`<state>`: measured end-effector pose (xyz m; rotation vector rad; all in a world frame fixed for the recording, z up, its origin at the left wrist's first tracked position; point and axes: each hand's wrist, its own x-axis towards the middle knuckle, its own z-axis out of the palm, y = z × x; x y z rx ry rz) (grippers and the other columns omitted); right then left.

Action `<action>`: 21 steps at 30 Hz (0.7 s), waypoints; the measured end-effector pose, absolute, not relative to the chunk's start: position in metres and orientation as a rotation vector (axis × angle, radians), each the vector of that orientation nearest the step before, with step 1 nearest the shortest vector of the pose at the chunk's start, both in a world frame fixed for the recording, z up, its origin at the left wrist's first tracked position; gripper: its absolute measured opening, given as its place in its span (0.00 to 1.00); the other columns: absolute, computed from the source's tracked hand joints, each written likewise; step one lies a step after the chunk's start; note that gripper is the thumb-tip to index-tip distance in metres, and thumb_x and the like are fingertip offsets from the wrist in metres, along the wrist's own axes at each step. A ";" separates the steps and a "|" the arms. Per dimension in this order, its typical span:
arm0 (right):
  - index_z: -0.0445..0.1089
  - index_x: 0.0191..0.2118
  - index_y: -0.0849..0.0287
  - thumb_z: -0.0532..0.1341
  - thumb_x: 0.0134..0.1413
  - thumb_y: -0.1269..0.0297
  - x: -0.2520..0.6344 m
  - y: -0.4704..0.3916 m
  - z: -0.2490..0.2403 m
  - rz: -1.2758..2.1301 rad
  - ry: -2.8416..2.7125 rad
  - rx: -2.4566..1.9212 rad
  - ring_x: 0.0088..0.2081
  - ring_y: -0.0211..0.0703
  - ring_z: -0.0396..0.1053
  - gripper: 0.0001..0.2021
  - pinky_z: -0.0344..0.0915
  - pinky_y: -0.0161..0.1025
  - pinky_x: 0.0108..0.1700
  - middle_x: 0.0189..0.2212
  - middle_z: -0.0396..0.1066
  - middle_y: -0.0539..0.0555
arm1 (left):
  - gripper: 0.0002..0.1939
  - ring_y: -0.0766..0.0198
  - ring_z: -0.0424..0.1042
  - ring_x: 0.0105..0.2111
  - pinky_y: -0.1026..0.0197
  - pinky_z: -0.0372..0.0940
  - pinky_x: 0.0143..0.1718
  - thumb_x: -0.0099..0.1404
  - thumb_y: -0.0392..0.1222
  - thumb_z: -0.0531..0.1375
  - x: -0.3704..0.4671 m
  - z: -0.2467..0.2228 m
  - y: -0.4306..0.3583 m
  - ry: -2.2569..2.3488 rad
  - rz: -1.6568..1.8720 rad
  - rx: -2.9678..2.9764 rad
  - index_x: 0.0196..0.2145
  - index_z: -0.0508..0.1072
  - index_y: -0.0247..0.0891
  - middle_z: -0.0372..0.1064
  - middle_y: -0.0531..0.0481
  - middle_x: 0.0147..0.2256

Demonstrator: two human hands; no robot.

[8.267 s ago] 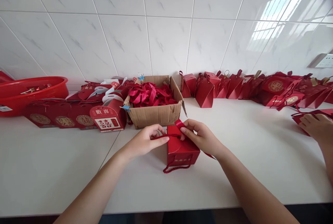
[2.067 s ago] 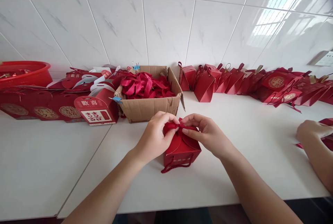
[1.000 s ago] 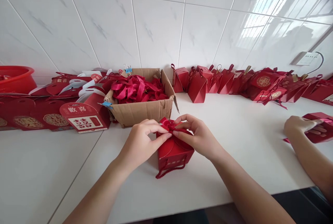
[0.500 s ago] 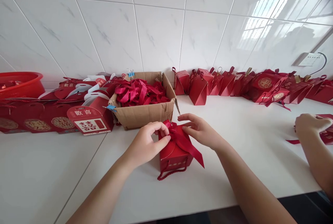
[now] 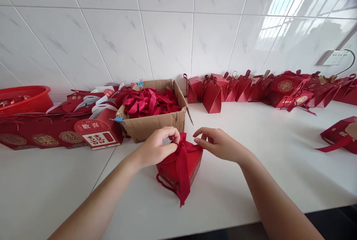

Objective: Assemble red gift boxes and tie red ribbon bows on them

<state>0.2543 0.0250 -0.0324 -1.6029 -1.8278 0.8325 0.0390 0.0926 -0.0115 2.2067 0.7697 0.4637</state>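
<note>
A red gift box [image 5: 194,162] stands on the white counter in front of me, tied on top with a red satin ribbon [image 5: 183,175]. One ribbon tail hangs down over the near side, beside a twisted red cord handle [image 5: 165,185]. At the bow, my left hand [image 5: 156,147] has thumb and fingers closed on the ribbon, on its left side. My right hand [image 5: 223,145] is just right of the bow, close to the ribbon. Its thumb and forefinger are bent with a small gap between them, and its other fingers are partly hidden.
Behind the box is a cardboard box [image 5: 156,124] of red ribbons. Red boxes with white handles [image 5: 97,132] and a red basin [image 5: 41,95] are at left. Several red boxes [image 5: 213,97] line the tiled wall. Another ribboned box [image 5: 338,132] lies at far right.
The gift box has turned, and its ribbon tail now points toward me instead of right. My right hand has drawn slightly off to the right. The other person's hand at far right has left view.
</note>
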 end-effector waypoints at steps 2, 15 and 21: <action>0.67 0.41 0.56 0.56 0.58 0.51 0.259 0.022 -0.027 0.863 -1.807 -1.614 0.23 0.34 0.59 0.14 0.56 0.33 0.25 0.23 0.68 0.47 | 0.05 0.64 0.61 0.33 0.62 0.58 0.38 0.59 0.33 0.52 0.038 -0.014 0.091 0.740 0.489 2.167 0.26 0.61 0.39 0.62 0.55 0.29; 0.65 0.49 0.54 0.57 0.58 0.52 0.243 0.052 0.013 0.965 -2.110 -1.429 0.40 0.42 0.69 0.16 0.66 0.39 0.38 0.45 0.71 0.54 | 0.03 0.65 0.65 0.35 0.63 0.59 0.39 0.61 0.33 0.54 0.032 -0.024 0.091 0.667 0.646 2.118 0.30 0.66 0.38 0.66 0.54 0.32; 0.64 0.41 0.58 0.60 0.56 0.62 0.234 0.071 0.005 1.128 -2.119 -1.176 0.33 0.37 0.68 0.09 0.65 0.35 0.33 0.33 0.72 0.51 | 0.03 0.66 0.65 0.37 0.63 0.59 0.41 0.61 0.33 0.55 0.025 -0.029 0.092 0.675 0.703 2.099 0.32 0.67 0.38 0.66 0.54 0.33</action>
